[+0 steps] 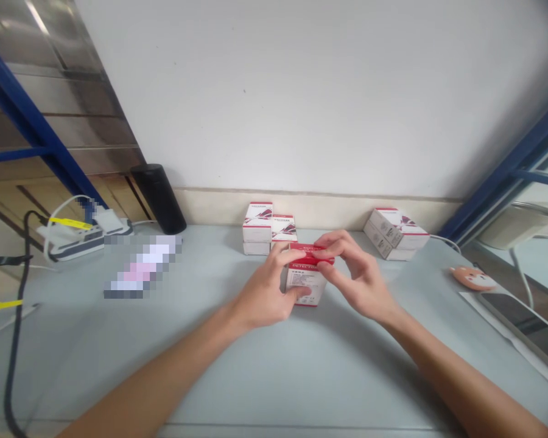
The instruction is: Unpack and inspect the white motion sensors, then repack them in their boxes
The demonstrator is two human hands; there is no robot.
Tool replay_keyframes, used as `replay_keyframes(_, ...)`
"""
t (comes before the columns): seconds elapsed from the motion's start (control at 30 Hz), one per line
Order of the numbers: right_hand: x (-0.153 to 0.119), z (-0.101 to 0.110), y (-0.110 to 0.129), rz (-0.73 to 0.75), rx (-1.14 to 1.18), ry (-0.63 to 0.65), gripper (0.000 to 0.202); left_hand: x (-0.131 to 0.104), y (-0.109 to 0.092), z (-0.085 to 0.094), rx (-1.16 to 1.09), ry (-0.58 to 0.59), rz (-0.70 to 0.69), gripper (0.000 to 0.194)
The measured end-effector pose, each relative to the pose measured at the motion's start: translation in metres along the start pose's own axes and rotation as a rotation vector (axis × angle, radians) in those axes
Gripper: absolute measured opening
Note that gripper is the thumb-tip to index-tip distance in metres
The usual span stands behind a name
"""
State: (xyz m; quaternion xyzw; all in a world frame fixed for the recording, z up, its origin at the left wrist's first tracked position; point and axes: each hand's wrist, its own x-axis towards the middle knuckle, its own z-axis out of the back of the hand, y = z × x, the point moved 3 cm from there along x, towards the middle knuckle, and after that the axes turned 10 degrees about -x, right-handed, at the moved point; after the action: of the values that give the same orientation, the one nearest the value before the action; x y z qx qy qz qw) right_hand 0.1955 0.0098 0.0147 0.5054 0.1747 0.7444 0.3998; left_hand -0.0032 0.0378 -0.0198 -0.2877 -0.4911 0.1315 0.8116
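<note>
Holding the red-and-white box (pixel 301 285) at mid-bench (pixel 274 377), the left hand (pixel 265 293) wraps its fingers round one side; the right hand (pixel 363 283) pinches its red top edge. Uneven pressure there could crease or tip it.

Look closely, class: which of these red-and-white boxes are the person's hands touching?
The front box, nearest the person: left hand and right hand both touch it. The other boxes stand farther back, by the wall.
</note>
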Motion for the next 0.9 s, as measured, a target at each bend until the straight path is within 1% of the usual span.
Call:
replay_keyframes(0.07,0.0,0.001,0.001,0.064,-0.063,0.032,0.007,-0.002,0.002,0.0,-0.011,-0.027,-0.014,0.071)
replay_keyframes(0.13,0.0,0.001,0.001,0.111,-0.106,0.039,0.008,-0.004,0.006,-0.001,-0.019,-0.049,0.006,0.065)
replay_keyframes(0.17,-0.001,0.001,0.0,0.123,-0.13,0.038,0.009,-0.005,0.008,-0.002,-0.034,-0.074,0.024,0.061)
replay_keyframes(0.2,-0.001,0.0,-0.002,0.123,-0.152,0.04,0.015,-0.005,0.01,-0.003,-0.061,-0.112,0.043,0.058)
replay_keyframes(0.23,-0.003,-0.002,-0.005,0.104,-0.165,0.055,0.028,-0.005,0.013,-0.003,-0.099,-0.171,0.068,0.057)
replay_keyframes(0.27,-0.004,-0.006,-0.008,0.066,-0.166,0.092,0.048,-0.005,0.017,-0.002,-0.141,-0.249,0.096,0.057)
replay_keyframes(0.3,-0.006,-0.01,-0.013,0.016,-0.149,0.148,0.071,-0.005,0.02,0.0,-0.183,-0.335,0.123,0.059)
replay_keyframes(0.33,-0.008,-0.015,-0.018,-0.04,-0.112,0.215,0.089,-0.004,0.023,0.002,-0.217,-0.404,0.151,0.062)
replay_keyframes(0.37,-0.009,-0.02,-0.023,-0.097,-0.063,0.28,0.1,-0.003,0.025,0.004,-0.236,-0.45,0.177,0.065)
replay_keyframes(0.4,-0.01,-0.024,-0.027,-0.146,-0.012,0.325,0.102,-0.001,0.027,0.007,-0.237,-0.473,0.194,0.068)
replay_keyframes(0.43,-0.011,-0.026,-0.031,-0.179,0.027,0.342,0.099,0.001,0.027,0.01,-0.216,-0.477,0.2,0.069)
replay_keyframes(0.47,-0.01,-0.026,-0.034,-0.198,0.05,0.325,0.094,0.003,0.025,0.013,-0.171,-0.464,0.191,0.07)
replay_keyframes(0.53,-0.007,-0.022,-0.04,-0.197,0.019,0.214,0.087,0.007,0.02,0.022,0.003,-0.432,0.164,0.067)
replay_keyframes(0.57,-0.005,-0.018,-0.043,-0.177,-0.037,0.137,0.084,0.008,0.018,0.027,0.119,-0.431,0.153,0.061)
replay_keyframes(0.63,-0.001,-0.01,-0.047,-0.126,-0.219,-0.013,0.077,0.009,0.016,0.039,0.337,-0.46,0.169,0.048)
replay_keyframes(0.67,0.0,-0.007,-0.049,-0.109,-0.333,-0.078,0.075,0.008,0.019,0.045,0.413,-0.493,0.197,0.044)
replay_keyframes(0.7,0.001,-0.006,-0.052,-0.099,-0.449,-0.135,0.073,0.007,0.024,0.05,0.451,-0.529,0.233,0.046)
replay_keyframes(0.77,0.003,-0.007,-0.055,-0.099,-0.644,-0.193,0.071,0.004,0.04,0.059,0.425,-0.574,0.324,0.06)
replay_keyframes(0.8,0.006,-0.01,-0.055,-0.096,-0.712,-0.197,0.07,0.002,0.05,0.062,0.364,-0.569,0.358,0.068)
replay_keyframes(0.83,0.009,-0.015,-0.055,-0.084,-0.759,-0.185,0.07,0.001,0.061,0.063,0.271,-0.548,0.401,0.074)
replay_keyframes(0.9,0.018,-0.028,-0.052,-0.035,-0.804,-0.137,0.066,-0.003,0.081,0.065,0.093,-0.517,0.48,0.074)
